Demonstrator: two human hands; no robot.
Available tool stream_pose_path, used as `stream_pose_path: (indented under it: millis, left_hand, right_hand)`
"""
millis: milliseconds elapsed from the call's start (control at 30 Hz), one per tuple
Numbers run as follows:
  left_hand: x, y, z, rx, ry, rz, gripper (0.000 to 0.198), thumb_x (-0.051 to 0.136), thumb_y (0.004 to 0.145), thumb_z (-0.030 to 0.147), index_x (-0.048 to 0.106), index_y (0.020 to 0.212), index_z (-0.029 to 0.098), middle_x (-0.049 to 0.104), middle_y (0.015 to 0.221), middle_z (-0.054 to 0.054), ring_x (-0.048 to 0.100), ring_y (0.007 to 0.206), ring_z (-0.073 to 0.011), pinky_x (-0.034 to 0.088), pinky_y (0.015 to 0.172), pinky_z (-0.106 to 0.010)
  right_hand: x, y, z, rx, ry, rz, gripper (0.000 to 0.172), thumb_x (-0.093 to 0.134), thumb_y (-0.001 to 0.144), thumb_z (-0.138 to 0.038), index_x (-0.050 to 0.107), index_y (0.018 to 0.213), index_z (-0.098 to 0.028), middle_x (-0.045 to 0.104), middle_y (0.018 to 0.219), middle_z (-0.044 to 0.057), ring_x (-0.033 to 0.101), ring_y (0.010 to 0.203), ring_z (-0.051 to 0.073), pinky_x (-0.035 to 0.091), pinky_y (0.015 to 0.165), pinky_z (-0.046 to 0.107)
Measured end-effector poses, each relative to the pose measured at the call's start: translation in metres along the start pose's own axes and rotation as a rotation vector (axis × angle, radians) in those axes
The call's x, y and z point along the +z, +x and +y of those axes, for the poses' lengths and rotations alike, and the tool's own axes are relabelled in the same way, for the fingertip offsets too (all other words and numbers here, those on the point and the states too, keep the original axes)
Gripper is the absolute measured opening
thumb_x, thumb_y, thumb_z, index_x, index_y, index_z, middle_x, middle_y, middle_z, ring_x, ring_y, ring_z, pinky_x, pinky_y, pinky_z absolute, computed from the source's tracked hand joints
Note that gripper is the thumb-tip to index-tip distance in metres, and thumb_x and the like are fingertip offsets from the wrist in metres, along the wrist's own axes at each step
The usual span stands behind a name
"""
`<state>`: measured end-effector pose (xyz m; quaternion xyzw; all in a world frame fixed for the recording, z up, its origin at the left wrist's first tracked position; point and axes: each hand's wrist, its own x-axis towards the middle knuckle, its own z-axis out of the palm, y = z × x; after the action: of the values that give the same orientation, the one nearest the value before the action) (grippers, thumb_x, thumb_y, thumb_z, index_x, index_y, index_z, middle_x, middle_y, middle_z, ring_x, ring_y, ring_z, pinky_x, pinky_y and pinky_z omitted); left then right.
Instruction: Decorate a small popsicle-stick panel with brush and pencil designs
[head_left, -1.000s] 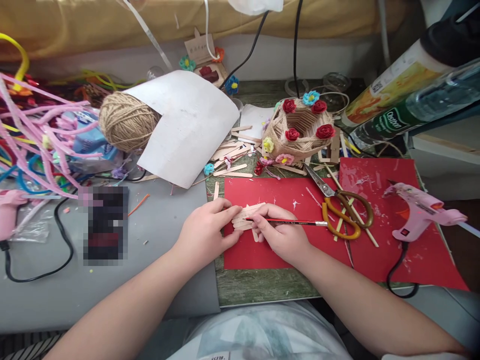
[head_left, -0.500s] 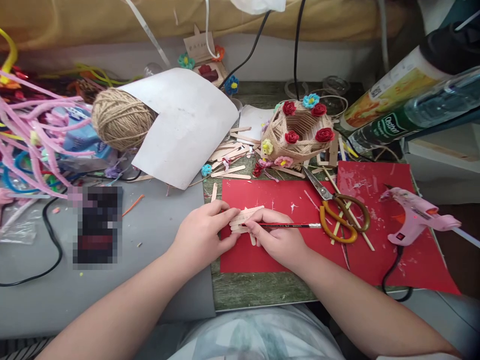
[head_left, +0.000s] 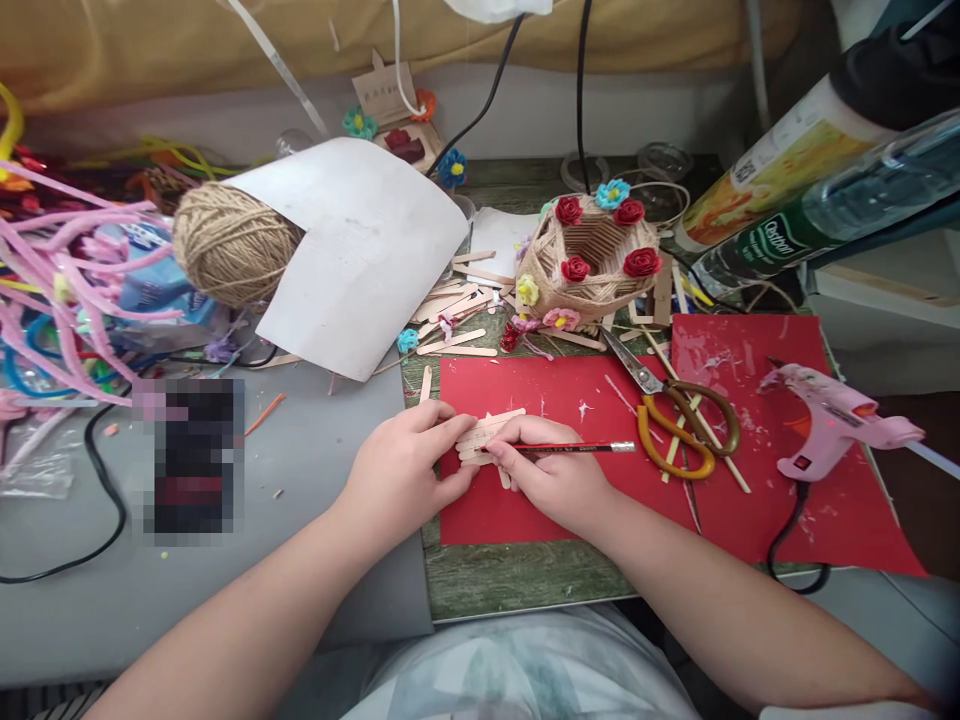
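Note:
A red and black pencil with a pale eraser end is pinched in my right hand. Its point meets a small panel of craft sticks, which bears faint pencil marks. My left hand grips the panel's left edge between thumb and fingers. Part of the panel is hidden behind my right fingers. Beneath both hands lies a red paper sheet. Scissors with yellow-brown handles rest partly spread, to the right of the pencil.
A pink glue gun lies on the red paper at right. Beyond my hands stand a twine-wrapped basket with flowers and loose craft sticks. Twine ball, white card and pink pipe cleaners are at left; bottles lean right.
The camera view has shifted slightly, so most things sit a little further left. Both hands keep nearly the same pose on the panel and pencil.

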<state>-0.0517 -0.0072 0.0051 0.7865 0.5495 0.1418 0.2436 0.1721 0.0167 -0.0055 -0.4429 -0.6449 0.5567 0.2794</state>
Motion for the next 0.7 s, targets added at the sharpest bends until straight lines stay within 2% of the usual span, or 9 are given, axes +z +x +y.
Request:
stream_pose_path:
  millis: [233, 433, 500, 700]
  left_hand:
    - [-0.0007, -0.0008, 0.0004, 0.001, 0.01, -0.004, 0.037, 0.069, 0.092, 0.037, 0.069, 0.128, 0.026, 0.069, 0.117, -0.006, 0.069, 0.096, -0.0212, 0.055, 0.081, -0.035]
    - [-0.0007, -0.0008, -0.0006, 0.002, -0.002, -0.01, 0.038, 0.069, 0.092, 0.035, 0.068, 0.129, 0.026, 0.07, 0.118, -0.007, 0.07, 0.096, -0.0218, 0.055, 0.082, -0.036]
    - [-0.001, -0.001, -0.0008, 0.007, -0.01, -0.008, 0.038, 0.068, 0.092, 0.035, 0.068, 0.129, 0.026, 0.07, 0.119, -0.006, 0.07, 0.098, -0.022, 0.056, 0.084, -0.036]
    - [-0.003, -0.0001, 0.0007, 0.019, -0.011, -0.006, 0.035, 0.067, 0.092, 0.032, 0.07, 0.127, 0.024, 0.071, 0.117, -0.006, 0.07, 0.096, -0.0216, 0.056, 0.082, -0.037]
  right_hand:
    - [-0.0004, -0.0008, 0.0016, 0.011, 0.001, -0.017, 0.027, 0.064, 0.104, -0.037, 0.069, 0.083, -0.022, 0.067, 0.068, 0.001, 0.061, 0.066, 0.017, 0.05, 0.069, 0.033]
    - [-0.0018, -0.0068, 0.0006, 0.03, 0.188, 0.03, 0.021, 0.066, 0.103, -0.042, 0.069, 0.096, -0.023, 0.068, 0.072, 0.0, 0.063, 0.06, 0.016, 0.053, 0.065, 0.033]
    - [-0.0026, -0.0072, -0.0013, 0.044, 0.157, 0.018, 0.022, 0.068, 0.102, -0.043, 0.068, 0.094, -0.023, 0.07, 0.075, 0.001, 0.064, 0.062, 0.016, 0.053, 0.065, 0.032]
    - [-0.0004, -0.0036, 0.0036, 0.104, 0.142, -0.032, 0.031, 0.062, 0.105, -0.047, 0.062, 0.086, -0.023, 0.065, 0.066, -0.002, 0.062, 0.057, 0.014, 0.051, 0.06, 0.028]
